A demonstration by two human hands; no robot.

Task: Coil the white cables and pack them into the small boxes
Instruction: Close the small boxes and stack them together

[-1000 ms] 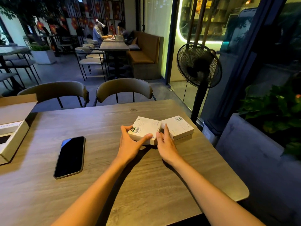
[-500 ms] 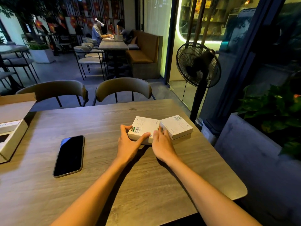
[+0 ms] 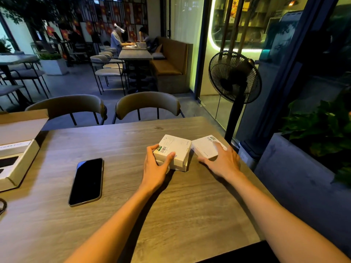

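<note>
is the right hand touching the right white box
Touching. The head view shows the right hand lying spread over the right white box, its fingers resting on the box's top and near edge.

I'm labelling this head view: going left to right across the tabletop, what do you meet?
Open cardboard box → black phone → left hand → left small box → right small box → right hand.
</note>
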